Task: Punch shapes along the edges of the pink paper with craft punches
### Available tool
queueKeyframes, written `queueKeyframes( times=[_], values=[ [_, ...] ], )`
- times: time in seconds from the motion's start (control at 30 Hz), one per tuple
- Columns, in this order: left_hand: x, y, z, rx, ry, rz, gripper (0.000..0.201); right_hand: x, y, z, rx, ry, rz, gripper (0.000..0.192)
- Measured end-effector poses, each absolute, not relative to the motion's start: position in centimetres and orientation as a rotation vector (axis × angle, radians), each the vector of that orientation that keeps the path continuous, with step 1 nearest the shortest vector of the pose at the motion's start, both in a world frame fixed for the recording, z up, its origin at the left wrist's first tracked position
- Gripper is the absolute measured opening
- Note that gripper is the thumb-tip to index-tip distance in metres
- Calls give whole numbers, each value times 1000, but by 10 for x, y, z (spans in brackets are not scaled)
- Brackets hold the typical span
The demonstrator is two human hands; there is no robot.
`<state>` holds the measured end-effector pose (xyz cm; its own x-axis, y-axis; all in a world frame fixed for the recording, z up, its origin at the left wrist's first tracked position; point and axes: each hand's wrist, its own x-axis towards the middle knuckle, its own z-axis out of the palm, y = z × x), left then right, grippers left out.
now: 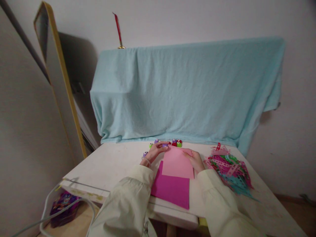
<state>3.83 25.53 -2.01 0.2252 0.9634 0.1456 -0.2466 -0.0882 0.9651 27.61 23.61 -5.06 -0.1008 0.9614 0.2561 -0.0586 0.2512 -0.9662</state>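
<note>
A light pink sheet of paper point(177, 164) lies partly over a magenta sheet point(172, 191), which sticks out toward the table's front edge. At the upper left corner of the pink sheet, my left hand point(156, 151) has its fingertips closed on the paper. My right hand point(194, 159) holds the same sheet by its upper right side, thumb on top and the other fingers partly hidden. Just beyond my hands sit several small round coloured pieces with eyes point(174, 142), in purple, red and green. Another purple one point(145, 153) is left of my left wrist.
Right of my right hand is a pile of coloured, patterned paper strips point(229, 166). A light blue cloth point(187, 92) hangs behind the white table point(108, 164). At the left are a tall framed mirror point(55, 65), a pale cable point(46, 200) and a purple package point(64, 207).
</note>
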Motion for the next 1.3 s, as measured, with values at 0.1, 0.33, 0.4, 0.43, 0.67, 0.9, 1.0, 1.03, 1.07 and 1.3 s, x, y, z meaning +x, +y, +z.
queueKeyframes(
  times=[0.1,0.33,0.4,0.43,0.67,0.9,1.0,1.03,1.07,1.3],
  values=[
    [39,258,-25,1210,797,1236,46,276,237,-52,-932,-1371,1109,39],
    [42,267,-38,1153,862,1258,45,275,237,-53,-959,-1411,1080,38],
    [44,268,-40,1130,886,1269,45,275,237,-54,-952,-1434,1069,38],
    [44,268,-40,1121,899,1276,45,275,237,-54,-952,-1439,1063,38],
    [45,266,-38,1131,863,1248,54,276,238,-59,-1008,-1346,1098,39],
    [46,265,-36,1073,843,1259,64,275,240,-62,-1032,-1325,1059,40],
    [47,266,-35,1020,801,1295,59,276,241,-64,-1045,-1310,1053,37],
    [46,266,-35,996,778,1308,57,277,241,-64,-1050,-1304,1048,37],
    [46,267,-34,972,754,1318,55,277,241,-64,-1054,-1298,1045,38],
    [41,268,-33,901,638,1342,47,278,237,-60,-1077,-1268,1071,36]
  ],
)
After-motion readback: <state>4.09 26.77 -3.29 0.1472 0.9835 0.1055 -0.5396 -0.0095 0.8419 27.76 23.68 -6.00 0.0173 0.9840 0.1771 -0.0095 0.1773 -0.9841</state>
